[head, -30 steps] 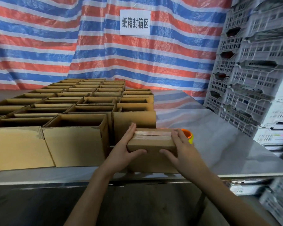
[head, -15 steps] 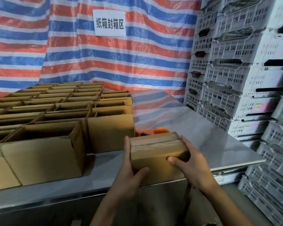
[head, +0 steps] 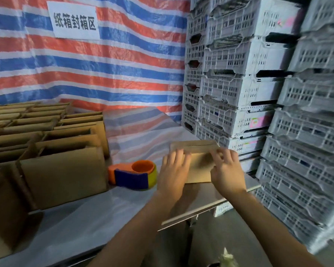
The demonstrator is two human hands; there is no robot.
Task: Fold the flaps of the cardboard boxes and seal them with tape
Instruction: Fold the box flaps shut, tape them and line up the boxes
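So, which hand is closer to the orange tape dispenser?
Left. The left hand is on the left end of the small box, just right of the tape dispenser, not touching it. The right hand is on the box's right end, farther away.

Striped red-blue-white tarp (head: 123,64) at back w/ paper sign (head: 73,21) on it. White plastic crates (head: 239,83) stacked high at R, next to the grey table (head: 85,218).
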